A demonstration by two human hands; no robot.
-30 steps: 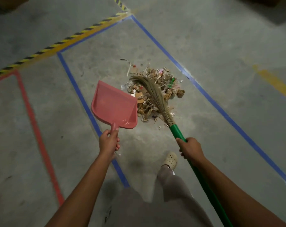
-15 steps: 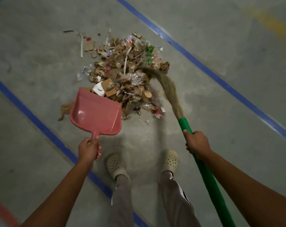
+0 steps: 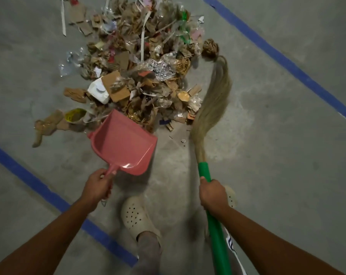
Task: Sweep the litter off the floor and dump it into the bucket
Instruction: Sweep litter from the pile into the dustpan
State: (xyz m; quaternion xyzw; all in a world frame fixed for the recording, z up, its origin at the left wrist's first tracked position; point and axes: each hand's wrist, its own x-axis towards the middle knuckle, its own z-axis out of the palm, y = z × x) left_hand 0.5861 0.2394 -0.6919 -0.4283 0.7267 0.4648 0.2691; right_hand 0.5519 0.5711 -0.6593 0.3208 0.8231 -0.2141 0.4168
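Litter (image 3: 140,62) now fills upper frame; left hand (image 3: 97,185) clamps dustpan (image 3: 124,141), lip moved up to pile edge, right hand (image 3: 212,195) clamps broom (image 3: 213,102), swung right, so sweep-in next.

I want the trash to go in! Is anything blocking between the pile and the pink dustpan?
Nothing visible is. The dustpan opens right at the near edge of the litter pile, and the broom lies along its right side. No bucket in view.

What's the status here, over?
Left hand grips dustpan, right hand grips broom. Litter pile on floor, dustpan empty at its edge. Bucket not in view.
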